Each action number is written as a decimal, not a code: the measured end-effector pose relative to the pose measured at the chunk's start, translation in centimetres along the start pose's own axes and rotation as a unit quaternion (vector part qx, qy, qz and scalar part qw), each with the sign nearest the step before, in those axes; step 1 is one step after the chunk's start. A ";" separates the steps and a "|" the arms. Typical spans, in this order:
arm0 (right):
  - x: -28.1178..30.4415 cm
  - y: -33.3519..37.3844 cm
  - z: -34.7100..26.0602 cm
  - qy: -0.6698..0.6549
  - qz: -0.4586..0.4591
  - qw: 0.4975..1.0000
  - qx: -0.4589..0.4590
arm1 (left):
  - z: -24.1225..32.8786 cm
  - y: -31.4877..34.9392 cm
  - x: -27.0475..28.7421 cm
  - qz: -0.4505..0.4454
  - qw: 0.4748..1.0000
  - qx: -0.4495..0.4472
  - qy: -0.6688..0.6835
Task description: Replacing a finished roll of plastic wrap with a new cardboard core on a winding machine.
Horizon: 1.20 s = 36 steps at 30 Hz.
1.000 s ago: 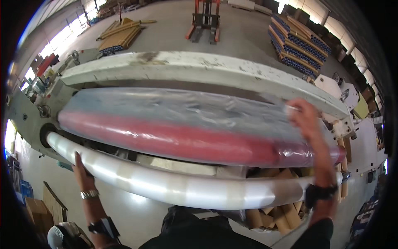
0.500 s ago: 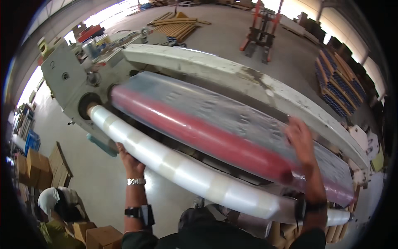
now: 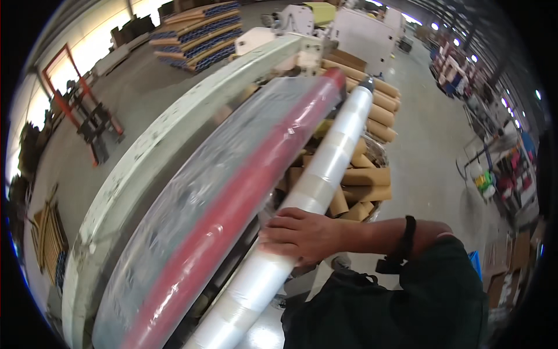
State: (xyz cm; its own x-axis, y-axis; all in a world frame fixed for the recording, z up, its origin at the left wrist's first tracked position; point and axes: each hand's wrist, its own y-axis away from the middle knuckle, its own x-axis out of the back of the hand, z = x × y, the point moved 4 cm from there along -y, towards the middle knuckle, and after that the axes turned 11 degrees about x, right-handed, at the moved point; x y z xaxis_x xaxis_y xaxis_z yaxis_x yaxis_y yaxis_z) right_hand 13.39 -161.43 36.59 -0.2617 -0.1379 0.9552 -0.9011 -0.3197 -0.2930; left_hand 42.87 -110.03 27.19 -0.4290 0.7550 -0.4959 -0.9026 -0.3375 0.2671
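My right hand (image 3: 299,235) lies over the middle of a long white film roll (image 3: 331,164), its fingers curved round the upper side. The roll runs slantwise from the lower edge up to a dark shaft end (image 3: 367,82). Beside it, to the left, lies a red roll (image 3: 241,192) covered in clear film. A wide sheet of clear, wrinkled film (image 3: 180,186) stretches left from the red roll. Near my fingertips a bit of clear film (image 3: 266,214) shows. My left hand is out of the picture.
A pale machine beam (image 3: 157,125) borders the film on the left. Brown cardboard tubes (image 3: 366,184) lie in a heap right of the white roll. Stacked blue-and-brown boards (image 3: 200,38) and an orange hand lift truck (image 3: 87,113) stand beyond. White machine housing (image 3: 363,38) rises at the far end.
The view has swung right, towards the far end of the rolls. My right hand has come down from above the clear film onto the white roll. My left hand has left the picture.
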 end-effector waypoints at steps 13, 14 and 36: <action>6.6 25.8 23.5 0.176 0.073 0.970 -0.152 | -17.3 29.4 -13.0 -0.187 0.973 0.126 0.045; 5.2 26.3 24.0 0.178 0.096 0.972 -0.121 | -19.0 32.2 -14.5 -0.205 0.966 0.149 0.052; 13.0 50.3 48.7 -0.181 0.386 0.903 -0.045 | -51.6 66.5 -37.7 -0.215 0.956 0.119 -0.158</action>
State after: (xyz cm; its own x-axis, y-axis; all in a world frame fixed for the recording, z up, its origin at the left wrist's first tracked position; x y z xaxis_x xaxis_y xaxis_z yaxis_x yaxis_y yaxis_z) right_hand -18.48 -224.96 32.34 -0.7084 -0.5905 0.3867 -0.5267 0.0775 -0.8465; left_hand -2.75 -189.98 21.04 0.0460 0.9398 -0.3386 -0.9439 0.1519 0.2933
